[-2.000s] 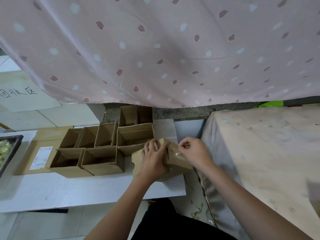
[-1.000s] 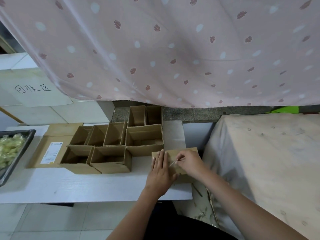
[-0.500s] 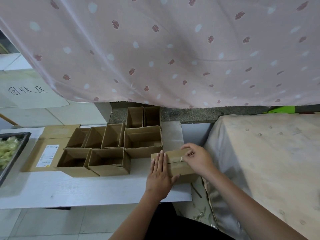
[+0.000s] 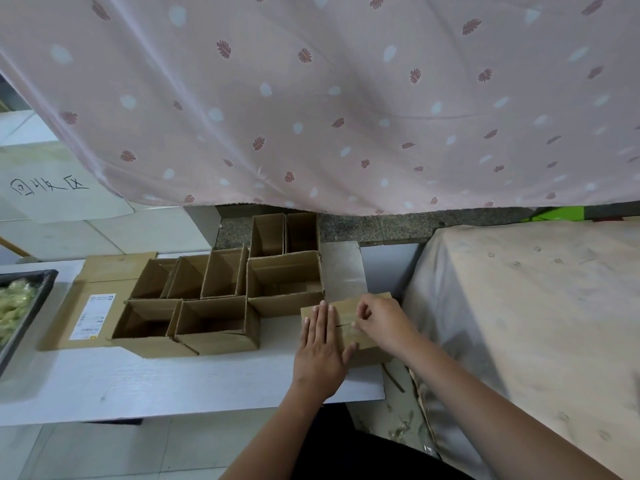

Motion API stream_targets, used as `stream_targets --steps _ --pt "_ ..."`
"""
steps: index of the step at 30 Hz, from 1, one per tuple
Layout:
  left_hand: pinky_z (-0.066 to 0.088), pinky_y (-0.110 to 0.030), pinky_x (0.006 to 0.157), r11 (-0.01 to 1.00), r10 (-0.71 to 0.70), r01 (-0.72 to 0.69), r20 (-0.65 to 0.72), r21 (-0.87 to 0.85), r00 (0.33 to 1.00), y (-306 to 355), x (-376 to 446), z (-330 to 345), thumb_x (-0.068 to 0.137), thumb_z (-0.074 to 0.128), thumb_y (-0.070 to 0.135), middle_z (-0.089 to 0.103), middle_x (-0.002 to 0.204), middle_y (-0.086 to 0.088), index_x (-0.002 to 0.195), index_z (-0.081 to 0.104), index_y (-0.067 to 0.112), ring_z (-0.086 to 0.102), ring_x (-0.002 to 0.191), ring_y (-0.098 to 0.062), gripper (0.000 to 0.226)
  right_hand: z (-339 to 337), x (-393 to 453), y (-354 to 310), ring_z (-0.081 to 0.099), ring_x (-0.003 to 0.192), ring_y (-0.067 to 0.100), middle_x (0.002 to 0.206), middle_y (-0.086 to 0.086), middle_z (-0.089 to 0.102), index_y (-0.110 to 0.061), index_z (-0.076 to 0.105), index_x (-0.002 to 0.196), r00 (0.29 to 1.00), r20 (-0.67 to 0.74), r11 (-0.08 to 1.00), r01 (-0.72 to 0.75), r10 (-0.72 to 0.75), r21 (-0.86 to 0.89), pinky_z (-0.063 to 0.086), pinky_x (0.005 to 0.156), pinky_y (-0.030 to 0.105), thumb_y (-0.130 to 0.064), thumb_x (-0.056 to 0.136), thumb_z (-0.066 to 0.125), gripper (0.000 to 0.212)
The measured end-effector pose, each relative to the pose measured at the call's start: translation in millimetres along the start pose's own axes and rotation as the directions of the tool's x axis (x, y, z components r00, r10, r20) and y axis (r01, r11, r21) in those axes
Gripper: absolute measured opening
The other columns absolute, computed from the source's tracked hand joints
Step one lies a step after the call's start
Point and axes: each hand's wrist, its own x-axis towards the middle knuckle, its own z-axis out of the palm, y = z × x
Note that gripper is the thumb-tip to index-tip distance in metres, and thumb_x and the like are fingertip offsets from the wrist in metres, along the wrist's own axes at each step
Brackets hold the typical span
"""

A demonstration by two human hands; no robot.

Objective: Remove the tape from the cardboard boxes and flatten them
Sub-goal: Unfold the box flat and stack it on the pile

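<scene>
The left hand (image 4: 320, 344) lies flat, its fingers straight and close together, pressing down on the top of a closed cardboard box (image 4: 356, 336) at lower centre of the frame. The right hand (image 4: 384, 322) has its fingers curled, thumb and forefinger drawn together at the seam in the middle of the box top; they seem to pinch a strip of clear tape (image 4: 346, 325), though the tape is too faint to make out with certainty. The box sits on the right end of a white table (image 4: 173, 382), just beside a cluster of open, empty boxes (image 4: 221, 296) that fills the centre-left of the frame.

Half a second ago the right hand was at the far right edge of the box top; it has since come inward along the seam, nearer the left fingertips. The left hand has stayed flat in the same spot, and the box has not shifted.

Further out, a flattened carton with a white label (image 4: 91, 315) lies under the cluster. A dark tray (image 4: 33, 299) shows at the left edge, a pink patterned curtain (image 4: 346, 98) hangs across the top, and a cloth-covered surface (image 4: 536, 323) fills the right.
</scene>
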Motion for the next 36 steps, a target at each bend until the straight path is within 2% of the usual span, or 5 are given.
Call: stream_targets --steps 6,10,20,28,36 --pt "-0.016 -0.037 0.123 1.000 -0.006 0.006 0.012 0.002 1.000 1.1 -1.0 -2.4 0.101 0.008 0.063 -0.028 0.162 -0.009 0.157 -0.019 0.010 -0.029 0.149 -0.021 0.081 2.7 5.3 -7.8 0.056 0.080 0.018 0.079 -0.009 0.053 -0.028 0.049 0.075 0.995 0.011 0.990 0.104 -0.104 -0.094 0.053 0.076 0.037 -0.010 0.085 0.073 0.032" --pt "-0.016 -0.037 0.123 1.000 -0.013 0.012 0.022 0.010 1.000 2.2 -1.8 -3.2 0.101 0.007 0.063 -0.030 0.162 -0.009 0.156 -0.020 0.010 -0.029 0.149 -0.022 0.081 7.7 4.5 -7.6 0.059 0.095 0.013 0.099 -0.009 0.062 -0.029 0.070 0.114 0.992 0.020 0.991 0.122 -0.121 -0.063 0.052 0.087 0.032 -0.011 0.094 0.064 0.027" --pt "-0.015 -0.037 0.123 1.000 -0.009 0.009 0.015 0.007 1.000 2.5 -3.0 -2.8 0.101 0.009 0.064 -0.030 0.162 -0.009 0.156 -0.021 0.010 -0.028 0.150 -0.023 0.082 -7.5 -10.4 17.7 0.066 0.093 0.008 0.093 -0.005 0.071 -0.035 0.068 0.088 0.983 0.093 0.949 -0.177 0.158 0.260 0.052 0.077 0.023 -0.020 0.084 0.076 0.017" --pt "-0.018 -0.037 0.122 1.000 -0.009 0.009 0.037 0.006 0.999 2.3 -3.1 -3.1 0.100 0.005 0.065 -0.031 0.162 -0.009 0.156 -0.022 0.010 -0.031 0.148 -0.023 0.083 -8.8 -14.0 17.6 0.059 0.064 -0.002 0.068 -0.014 0.061 -0.027 0.060 0.070 0.990 -0.071 0.990 -0.117 0.123 0.074 0.038 0.050 0.006 -0.023 0.083 0.076 0.021" --pt "-0.018 -0.037 0.122 1.000 -0.006 0.006 0.037 0.000 0.999 1.5 -2.3 -2.4 0.100 0.006 0.065 -0.031 0.161 -0.009 0.155 -0.023 0.010 -0.032 0.148 -0.023 0.083 -32.3 -13.3 35.2 0.059 0.067 -0.004 0.073 -0.012 0.067 -0.032 0.071 0.095 0.963 -0.262 0.986 -0.018 0.062 0.169 0.044 0.068 0.005 -0.002 0.083 0.071 0.032"
